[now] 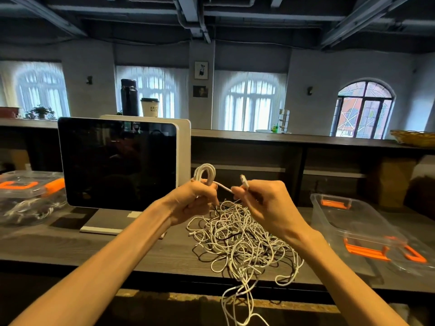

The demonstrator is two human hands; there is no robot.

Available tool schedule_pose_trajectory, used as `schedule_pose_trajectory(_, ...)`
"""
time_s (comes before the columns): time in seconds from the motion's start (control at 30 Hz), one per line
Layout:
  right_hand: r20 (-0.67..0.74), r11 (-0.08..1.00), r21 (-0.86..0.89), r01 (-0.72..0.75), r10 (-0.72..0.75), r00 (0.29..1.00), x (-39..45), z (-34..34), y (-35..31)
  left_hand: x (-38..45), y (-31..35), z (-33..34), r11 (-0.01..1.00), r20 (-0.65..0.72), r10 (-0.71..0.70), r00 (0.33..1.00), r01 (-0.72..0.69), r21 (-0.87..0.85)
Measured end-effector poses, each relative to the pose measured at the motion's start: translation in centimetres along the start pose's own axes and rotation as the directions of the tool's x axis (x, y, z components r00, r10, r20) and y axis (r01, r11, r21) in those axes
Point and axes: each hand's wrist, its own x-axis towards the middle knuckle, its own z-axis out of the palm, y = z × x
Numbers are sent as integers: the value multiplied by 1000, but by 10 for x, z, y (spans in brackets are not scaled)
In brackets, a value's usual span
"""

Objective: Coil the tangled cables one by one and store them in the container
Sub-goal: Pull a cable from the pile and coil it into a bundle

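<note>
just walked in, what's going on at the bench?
A person is coiling cables by hand. The left hand grips a small white coil, and the right hand pinches that cable's free end with its plug. A big tangled pile of cables lies on the table below, some strands hanging over the front edge. An open clear container with orange latches sits to the right; nothing visible inside it. A dark monitor stands on the left.

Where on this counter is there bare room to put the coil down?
Bare wood lies at the front left, between the monitor base and the cable tangle. A narrower strip runs between the tangle and the open container. The middle is crowded with cables, some spilling over the front edge.
</note>
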Motion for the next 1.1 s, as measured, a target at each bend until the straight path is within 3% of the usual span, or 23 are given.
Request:
schedule_pose_trajectory(0.07,84,972,-188,138,-124,989,2,2,-7,6,-3,6,997,-166,-34,986,45,59)
schedule_pose_trajectory(0.17,216,930,-263,255,-201,955,8,0,-21,14,-8,13,927,-356,40,934,97,361)
schedule_pose_trajectory(0.3,423,906,-246,345,-220,879,19,-3,-40,15,-7,19,699,-188,120,975,52,714)
schedule_pose_trajectory(0.37,474,921,-216,325,-192,859,32,-9,-45,10,-11,20,482,-118,65,991,73,873)
schedule_pose_trajectory(0.43,460,956,-139,260,-170,872,45,-14,-44,10,-20,20,336,-43,59,997,20,942)
schedule_pose_trajectory(0.53,381,988,-26,150,-129,916,58,-12,-31,2,-20,38,250,51,139,989,-85,965)
schedule_pose_trajectory(0.57,349,997,38,71,-80,934,59,-11,-25,0,-16,46,280,46,158,986,-89,956)
schedule_pose_trajectory(0.63,266,968,222,-115,53,963,52,-8,-14,-1,-10,54,443,26,199,980,-114,889)
schedule_pose_trajectory(0.77,210,823,425,-378,316,925,32,2,6,-1,-9,42,690,-28,266,964,-170,703)
schedule_pose_trajectory(0.87,139,785,486,-383,363,921,20,12,7,-2,-8,42,888,-168,228,959,-134,439)
schedule_pose_trajectory(0.93,84,778,512,-364,376,923,13,18,5,0,-7,40,966,-220,153,963,-99,241)
schedule_pose_trajectory(1.1,-117,847,489,-209,302,946,5,24,3,-4,-6,43,987,-24,78,997,-81,-141)
